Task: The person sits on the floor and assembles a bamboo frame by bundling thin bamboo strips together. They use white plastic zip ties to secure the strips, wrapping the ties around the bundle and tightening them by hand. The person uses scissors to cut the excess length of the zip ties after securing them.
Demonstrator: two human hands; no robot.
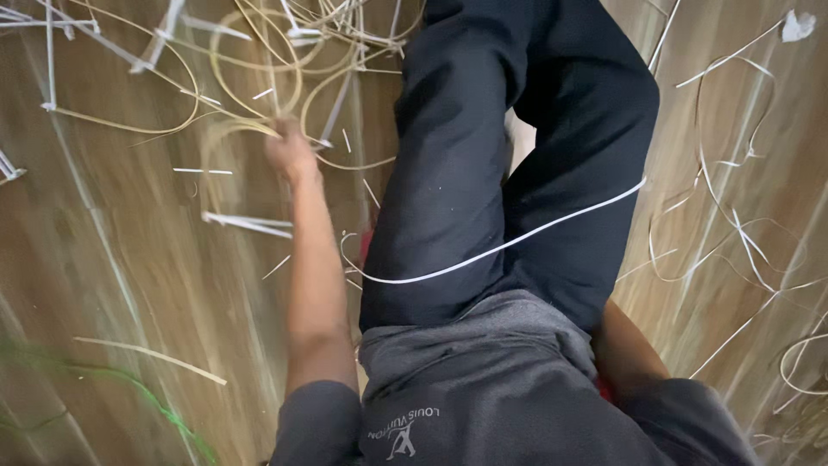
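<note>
My left hand [289, 151] reaches out over the wooden floor [129, 259] and closes on a bundle of thin pale cane strips [226, 129] that loop and curve away from it. The picture is blurred there, so the exact grip is unclear. My legs in black trousers [466, 155] stretch ahead in the middle of the view. A long white strip [483, 255] lies across both thighs. Only my right forearm [630, 354] shows, beside my right thigh; the hand itself is hidden behind my grey shirt [483, 380].
Several loose cane strips and loops [733, 216] lie on the floor to the right, and a tangled pile [328, 34] lies at the top. A green wire [129, 380] trails at the lower left. Something red [366, 246] peeks from under my left thigh.
</note>
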